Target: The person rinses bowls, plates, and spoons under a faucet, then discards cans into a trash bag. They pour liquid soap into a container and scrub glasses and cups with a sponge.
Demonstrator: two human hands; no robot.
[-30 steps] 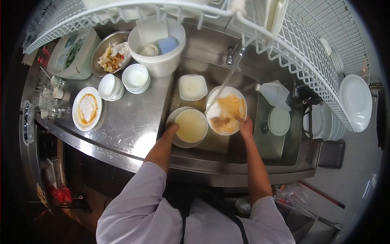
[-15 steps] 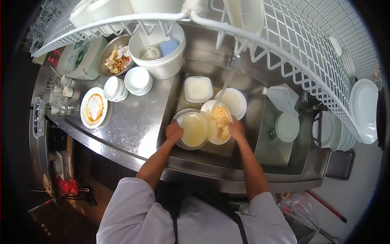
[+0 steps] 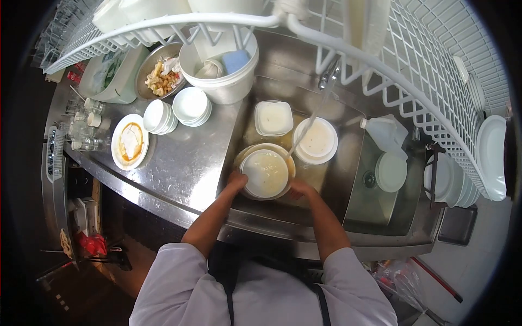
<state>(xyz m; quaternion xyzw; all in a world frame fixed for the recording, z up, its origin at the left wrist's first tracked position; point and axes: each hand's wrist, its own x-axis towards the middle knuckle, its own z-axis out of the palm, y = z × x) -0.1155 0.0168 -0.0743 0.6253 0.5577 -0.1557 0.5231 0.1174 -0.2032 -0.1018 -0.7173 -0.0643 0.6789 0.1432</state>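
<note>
In the left basin of the sink, a round white bowl (image 3: 265, 175) of cloudy, yellowish water sits over a wider yellow-stained dish (image 3: 253, 151). My left hand (image 3: 236, 180) is closed around the left rim of the bowl. At the lower right of the stacked dishes is my right hand (image 3: 299, 189), its fingers closed at the wider dish's rim and partly hidden. A stream of tap water (image 3: 308, 126) falls at the dishes' upper right edge. Behind them in the basin lie a square white container (image 3: 273, 118) and round white dishes (image 3: 316, 139).
A wire rack (image 3: 380, 68) hangs over the sink's back. Left on the counter stand stacked bowls (image 3: 192, 105), a sauce-stained plate (image 3: 130, 142), a food-scrap bowl (image 3: 162, 73) and a white bucket (image 3: 220, 89). The right basin holds a plastic jug (image 3: 385, 134) and a plate (image 3: 391, 172).
My right hand has moved left and down toward the bowl. The tilted plate with orange food scraps is no longer seen on the right. The view has shifted slightly.
</note>
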